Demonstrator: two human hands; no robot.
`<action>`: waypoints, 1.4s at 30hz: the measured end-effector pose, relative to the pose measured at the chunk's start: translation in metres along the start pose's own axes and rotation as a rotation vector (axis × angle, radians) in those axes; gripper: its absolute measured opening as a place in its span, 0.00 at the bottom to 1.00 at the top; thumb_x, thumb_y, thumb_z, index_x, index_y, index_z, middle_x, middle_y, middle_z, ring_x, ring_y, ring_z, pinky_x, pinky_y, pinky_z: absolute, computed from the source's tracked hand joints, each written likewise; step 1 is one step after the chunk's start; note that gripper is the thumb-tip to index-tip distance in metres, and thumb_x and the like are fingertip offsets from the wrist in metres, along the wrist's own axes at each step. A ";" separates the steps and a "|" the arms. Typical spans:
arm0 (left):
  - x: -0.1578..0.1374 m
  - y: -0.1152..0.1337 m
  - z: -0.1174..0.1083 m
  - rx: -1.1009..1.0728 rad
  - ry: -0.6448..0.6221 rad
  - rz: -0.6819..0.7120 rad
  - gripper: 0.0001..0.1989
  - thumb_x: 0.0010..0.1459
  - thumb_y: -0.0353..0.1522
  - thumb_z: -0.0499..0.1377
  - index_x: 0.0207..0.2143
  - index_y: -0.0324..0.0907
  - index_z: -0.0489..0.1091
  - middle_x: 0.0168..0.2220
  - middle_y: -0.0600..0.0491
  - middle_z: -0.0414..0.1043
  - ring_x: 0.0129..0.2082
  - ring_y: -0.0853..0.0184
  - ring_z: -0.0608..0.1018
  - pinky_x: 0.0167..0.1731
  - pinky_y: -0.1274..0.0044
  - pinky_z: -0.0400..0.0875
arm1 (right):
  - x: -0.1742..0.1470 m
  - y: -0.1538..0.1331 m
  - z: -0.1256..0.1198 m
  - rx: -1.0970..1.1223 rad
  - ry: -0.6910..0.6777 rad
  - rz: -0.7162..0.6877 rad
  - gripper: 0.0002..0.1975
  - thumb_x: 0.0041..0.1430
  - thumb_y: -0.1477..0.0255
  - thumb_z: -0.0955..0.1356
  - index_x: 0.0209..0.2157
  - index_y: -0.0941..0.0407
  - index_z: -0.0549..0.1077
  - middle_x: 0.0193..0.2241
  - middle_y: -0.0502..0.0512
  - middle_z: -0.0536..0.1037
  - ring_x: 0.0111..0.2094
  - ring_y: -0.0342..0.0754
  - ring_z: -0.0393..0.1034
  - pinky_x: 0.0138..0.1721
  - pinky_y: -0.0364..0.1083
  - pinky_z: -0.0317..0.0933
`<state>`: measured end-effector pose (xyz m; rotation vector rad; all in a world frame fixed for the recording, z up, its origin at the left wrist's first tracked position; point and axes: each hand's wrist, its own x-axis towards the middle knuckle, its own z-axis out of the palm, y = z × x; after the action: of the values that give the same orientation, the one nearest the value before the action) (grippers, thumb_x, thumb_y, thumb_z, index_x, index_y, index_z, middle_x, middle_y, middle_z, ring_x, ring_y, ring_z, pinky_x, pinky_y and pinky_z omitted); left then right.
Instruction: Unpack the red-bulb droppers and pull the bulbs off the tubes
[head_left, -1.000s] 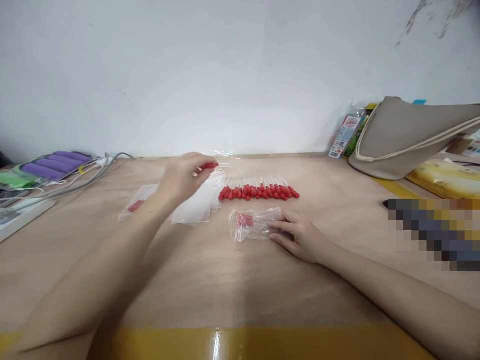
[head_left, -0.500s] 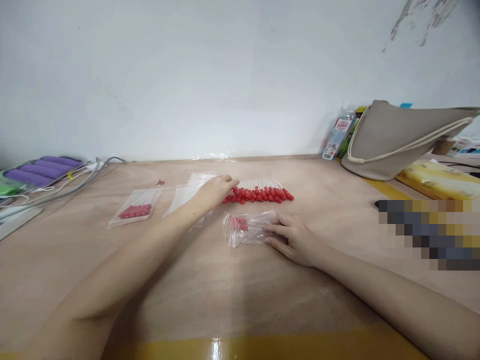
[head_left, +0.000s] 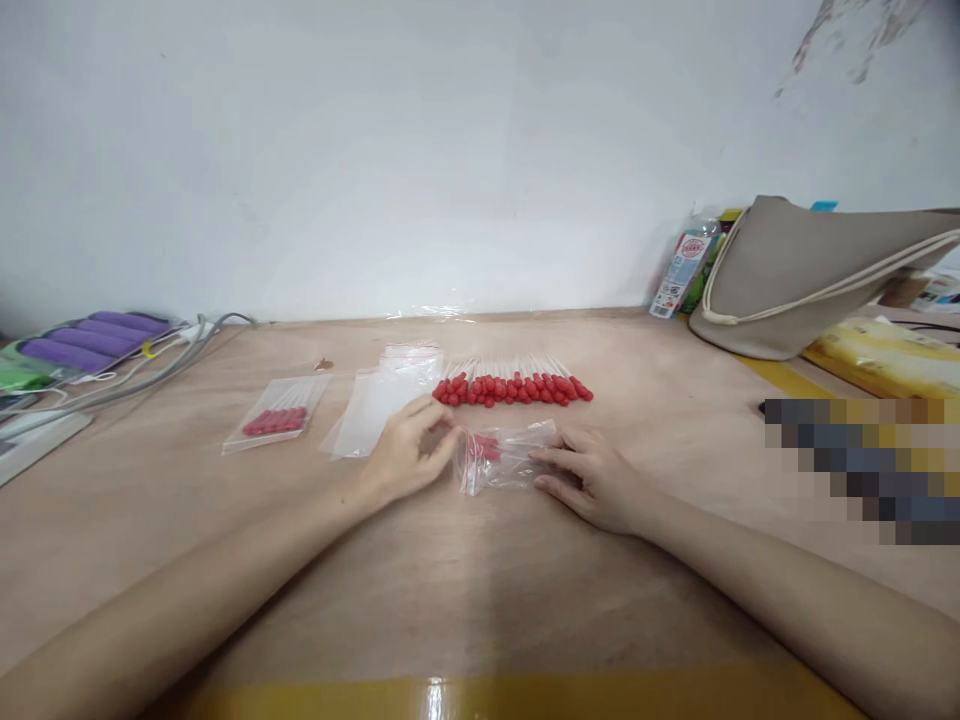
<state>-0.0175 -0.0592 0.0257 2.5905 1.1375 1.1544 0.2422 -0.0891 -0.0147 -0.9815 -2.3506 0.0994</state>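
A clear zip bag (head_left: 510, 470) lies on the table with a few red-tipped sticks (head_left: 486, 448) inside. My right hand (head_left: 592, 480) grips the bag's right end, fingers and thumb on the plastic. At the bag's left, zip-strip end is my left hand (head_left: 411, 448), its thumb and fingers drawn together; whatever they may hold is hidden. Just behind lies a row of white sticks with red heads (head_left: 517, 388), heads toward me. Flat zip bags (head_left: 371, 405) are stacked beyond my left hand. Farther left rests a filled bag of red-tipped sticks (head_left: 276, 418).
Cables (head_left: 199, 345) and a purple padded item (head_left: 97, 340) sit at the far left. On the right stand a bottle (head_left: 679, 275) and a grey bag (head_left: 787, 285), with a yellow packet (head_left: 892, 360) before them. A white wall (head_left: 450, 150) closes off the back.
My left hand has come back from the row of red-headed sticks toward me, to the left end of the zip bag. My right hand stays on the bag.
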 end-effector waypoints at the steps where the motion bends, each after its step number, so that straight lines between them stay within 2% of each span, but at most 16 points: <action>1: -0.007 0.003 0.002 -0.040 -0.045 -0.020 0.06 0.55 0.29 0.54 0.29 0.38 0.70 0.29 0.51 0.68 0.29 0.70 0.70 0.30 0.79 0.65 | 0.000 0.000 0.000 0.006 -0.002 0.000 0.13 0.58 0.67 0.63 0.42 0.55 0.72 0.33 0.56 0.71 0.34 0.47 0.64 0.38 0.49 0.58; 6: -0.018 0.012 0.011 -0.154 -0.240 -0.168 0.10 0.57 0.31 0.53 0.38 0.43 0.73 0.34 0.52 0.70 0.25 0.74 0.67 0.25 0.82 0.63 | 0.000 0.000 -0.001 0.041 0.003 0.004 0.12 0.57 0.67 0.64 0.42 0.55 0.71 0.36 0.57 0.69 0.36 0.47 0.64 0.38 0.49 0.59; 10: -0.013 0.014 0.015 -0.190 -0.255 -0.240 0.14 0.54 0.32 0.57 0.45 0.44 0.71 0.33 0.53 0.69 0.24 0.74 0.65 0.24 0.82 0.62 | 0.001 -0.001 -0.004 0.068 -0.033 0.041 0.11 0.55 0.68 0.65 0.40 0.56 0.69 0.45 0.61 0.66 0.44 0.51 0.63 0.44 0.52 0.58; 13: -0.011 0.012 0.016 -0.222 -0.285 -0.273 0.17 0.53 0.31 0.57 0.46 0.42 0.69 0.32 0.53 0.68 0.25 0.74 0.66 0.24 0.82 0.62 | 0.003 0.001 -0.006 0.124 -0.089 0.063 0.07 0.55 0.71 0.64 0.37 0.56 0.67 0.43 0.59 0.69 0.45 0.50 0.64 0.45 0.52 0.57; 16: -0.011 0.009 0.017 -0.238 -0.328 -0.318 0.18 0.52 0.32 0.58 0.47 0.39 0.68 0.28 0.54 0.64 0.24 0.74 0.65 0.23 0.82 0.62 | 0.004 0.004 -0.006 0.182 -0.099 0.069 0.05 0.55 0.75 0.63 0.36 0.55 0.66 0.40 0.56 0.71 0.43 0.49 0.65 0.44 0.51 0.57; 18: -0.010 0.007 0.016 -0.222 -0.351 -0.297 0.18 0.51 0.33 0.59 0.46 0.40 0.68 0.28 0.55 0.63 0.24 0.74 0.64 0.24 0.81 0.61 | 0.004 0.005 -0.007 0.206 -0.101 0.077 0.05 0.55 0.76 0.62 0.35 0.55 0.67 0.38 0.55 0.72 0.42 0.49 0.65 0.44 0.50 0.57; 21: -0.010 0.008 0.014 -0.167 -0.372 -0.226 0.11 0.52 0.35 0.58 0.37 0.40 0.70 0.28 0.55 0.61 0.25 0.73 0.64 0.24 0.81 0.61 | 0.004 0.004 -0.008 0.205 -0.109 0.091 0.05 0.55 0.76 0.63 0.34 0.55 0.67 0.37 0.55 0.72 0.40 0.48 0.66 0.43 0.50 0.57; 24: -0.013 0.010 0.013 -0.165 -0.374 -0.195 0.09 0.54 0.37 0.56 0.32 0.39 0.65 0.27 0.55 0.60 0.25 0.72 0.64 0.24 0.81 0.60 | 0.004 0.002 -0.008 0.183 -0.102 0.100 0.08 0.55 0.75 0.62 0.38 0.55 0.67 0.38 0.56 0.73 0.38 0.48 0.66 0.41 0.49 0.58; 28: -0.019 0.009 0.018 -0.307 -0.366 -0.226 0.08 0.57 0.36 0.53 0.34 0.40 0.61 0.26 0.57 0.62 0.24 0.73 0.64 0.23 0.81 0.60 | 0.003 0.001 -0.008 0.155 -0.085 0.118 0.12 0.56 0.73 0.63 0.44 0.56 0.66 0.40 0.57 0.72 0.39 0.49 0.65 0.40 0.49 0.59; 31: -0.019 0.006 0.017 -0.395 -0.344 -0.243 0.07 0.57 0.34 0.52 0.36 0.40 0.61 0.29 0.54 0.66 0.26 0.72 0.68 0.27 0.80 0.64 | 0.002 0.000 -0.008 0.140 -0.093 0.112 0.13 0.56 0.72 0.62 0.45 0.56 0.66 0.39 0.57 0.72 0.39 0.49 0.65 0.40 0.49 0.59; 33: -0.014 0.001 0.008 -0.365 -0.303 -0.239 0.07 0.57 0.34 0.53 0.38 0.40 0.62 0.34 0.52 0.69 0.31 0.70 0.71 0.31 0.78 0.66 | 0.003 0.000 -0.009 0.136 -0.094 0.106 0.13 0.57 0.72 0.62 0.45 0.56 0.66 0.39 0.57 0.72 0.38 0.48 0.65 0.40 0.49 0.59; 35: -0.006 -0.007 -0.012 -0.314 -0.290 -0.262 0.08 0.57 0.34 0.53 0.38 0.41 0.63 0.37 0.52 0.70 0.35 0.69 0.73 0.35 0.76 0.67 | 0.003 -0.001 -0.009 0.131 -0.093 0.104 0.13 0.57 0.72 0.62 0.45 0.56 0.66 0.39 0.57 0.72 0.38 0.48 0.65 0.40 0.49 0.59; 38: 0.009 -0.020 -0.054 -0.310 -0.319 -0.347 0.11 0.55 0.36 0.55 0.40 0.42 0.61 0.32 0.54 0.72 0.31 0.68 0.76 0.31 0.75 0.71 | 0.003 -0.001 -0.009 0.116 -0.089 0.098 0.13 0.57 0.72 0.62 0.45 0.56 0.66 0.39 0.58 0.72 0.38 0.49 0.65 0.40 0.49 0.59; 39: 0.013 -0.024 -0.067 -0.302 -0.277 -0.367 0.13 0.54 0.36 0.56 0.41 0.42 0.60 0.32 0.55 0.72 0.32 0.68 0.76 0.32 0.75 0.72 | 0.003 -0.001 -0.009 0.113 -0.086 0.094 0.13 0.57 0.72 0.62 0.45 0.56 0.66 0.39 0.58 0.72 0.38 0.48 0.65 0.40 0.49 0.59; 42: 0.026 -0.026 -0.092 -0.232 0.007 -0.294 0.12 0.54 0.36 0.58 0.38 0.42 0.61 0.32 0.57 0.73 0.34 0.69 0.77 0.36 0.75 0.73 | 0.002 -0.001 -0.009 0.110 -0.080 0.086 0.13 0.57 0.72 0.62 0.45 0.56 0.66 0.39 0.58 0.72 0.38 0.48 0.65 0.40 0.48 0.59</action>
<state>-0.0836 -0.0424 0.0971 2.1641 1.2511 1.1503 0.2452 -0.0893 -0.0060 -1.0410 -2.3473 0.3040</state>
